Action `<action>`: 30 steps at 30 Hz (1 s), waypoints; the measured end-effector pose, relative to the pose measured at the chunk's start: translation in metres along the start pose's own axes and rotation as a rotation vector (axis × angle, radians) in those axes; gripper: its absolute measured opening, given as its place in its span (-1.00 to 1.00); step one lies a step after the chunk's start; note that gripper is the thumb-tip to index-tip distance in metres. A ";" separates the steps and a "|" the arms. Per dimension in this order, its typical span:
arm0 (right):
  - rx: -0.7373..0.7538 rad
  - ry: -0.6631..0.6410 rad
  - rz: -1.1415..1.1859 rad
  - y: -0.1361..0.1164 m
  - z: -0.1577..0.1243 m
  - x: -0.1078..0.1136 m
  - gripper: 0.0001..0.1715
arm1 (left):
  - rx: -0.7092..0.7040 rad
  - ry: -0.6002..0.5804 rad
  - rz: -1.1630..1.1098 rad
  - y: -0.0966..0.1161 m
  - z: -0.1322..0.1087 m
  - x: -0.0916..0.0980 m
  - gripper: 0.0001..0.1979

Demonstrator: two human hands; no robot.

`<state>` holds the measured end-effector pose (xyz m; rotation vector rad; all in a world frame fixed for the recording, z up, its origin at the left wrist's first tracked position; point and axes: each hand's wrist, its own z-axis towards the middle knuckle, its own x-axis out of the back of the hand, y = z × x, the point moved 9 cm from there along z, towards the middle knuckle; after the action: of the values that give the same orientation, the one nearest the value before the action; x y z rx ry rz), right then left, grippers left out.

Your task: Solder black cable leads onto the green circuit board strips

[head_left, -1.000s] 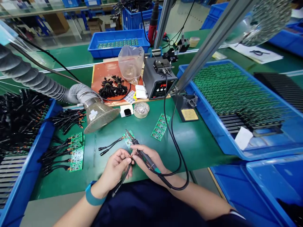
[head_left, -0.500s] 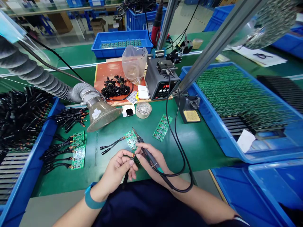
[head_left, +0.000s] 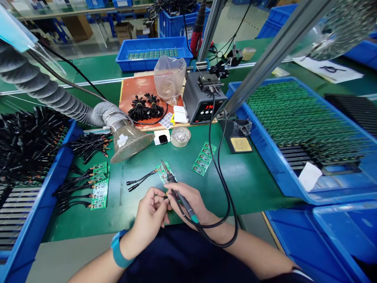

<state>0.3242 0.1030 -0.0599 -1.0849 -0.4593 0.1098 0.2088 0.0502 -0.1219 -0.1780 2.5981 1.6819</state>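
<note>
My right hand (head_left: 188, 200) grips a soldering iron (head_left: 176, 188) like a pen, its tip resting over a small green circuit board (head_left: 162, 172) on the green mat. My left hand (head_left: 151, 212) is closed in a pinch on the end of a thin black wire, right beside the iron's shaft. A black two-ended cable (head_left: 140, 181) is attached to the board's left side. The iron's black cord (head_left: 219, 173) loops back to the grey soldering station (head_left: 202, 104).
A fume extractor funnel (head_left: 129, 137) hangs left of the board. Finished boards with cables (head_left: 94, 184) lie at left beside a blue bin (head_left: 35, 204). A spare board panel (head_left: 204, 159), solder tin (head_left: 180, 136), iron stand (head_left: 240, 135) and big blue tray of boards (head_left: 294, 118) sit right.
The view has shifted slightly. My left hand has drawn the wire end closer to the board, and the iron tip has come down onto the board.
</note>
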 end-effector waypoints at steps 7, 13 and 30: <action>-0.057 -0.003 0.009 0.003 0.003 -0.002 -0.67 | -0.245 0.117 0.238 0.014 -0.006 0.007 -0.76; -0.475 0.041 0.572 0.034 -0.010 -0.021 -0.74 | -0.062 -0.040 -0.243 0.004 0.001 -0.007 -0.61; -0.397 0.098 0.221 0.033 -0.019 -0.010 -0.76 | -0.059 0.073 -0.174 -0.001 0.005 0.013 -0.55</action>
<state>0.3281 0.0997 -0.0991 -1.5237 -0.2764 0.1641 0.1959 0.0533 -0.1258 -0.4619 2.4994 1.7229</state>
